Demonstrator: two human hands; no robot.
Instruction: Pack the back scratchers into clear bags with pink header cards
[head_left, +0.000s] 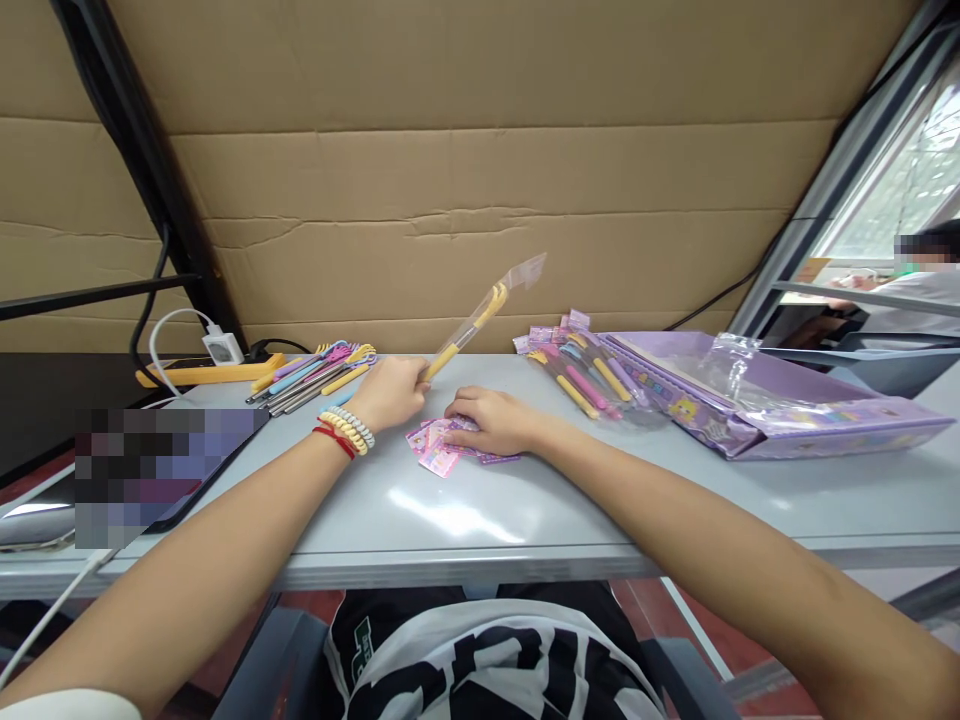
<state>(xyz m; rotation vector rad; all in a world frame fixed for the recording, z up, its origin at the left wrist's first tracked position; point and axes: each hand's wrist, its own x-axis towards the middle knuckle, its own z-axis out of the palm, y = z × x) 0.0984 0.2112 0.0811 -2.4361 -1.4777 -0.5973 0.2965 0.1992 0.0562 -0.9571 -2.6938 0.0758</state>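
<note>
My left hand [391, 391] is closed round the lower end of a yellow stick [472, 325] in a clear plastic sleeve. The sleeve slants up to the right, and its loose top reaches past the stick. Low over the table, my right hand [491, 420] touches a loose spread of small pink and purple cards [437, 460], with its fingers and thumb apart. The palm side and part of the cards are hidden. Left of my left hand lies a bundle of coloured sticks with metal rods [315, 378].
Several sleeved sticks with pink cards [581, 375] lie to the right, beside a purple printed box [750, 415] with clear plastic on it. At left are a dark-screened device [210, 440], a white charger [223, 345] and a yellow bar [217, 373]. Cardboard [480, 170] walls the back.
</note>
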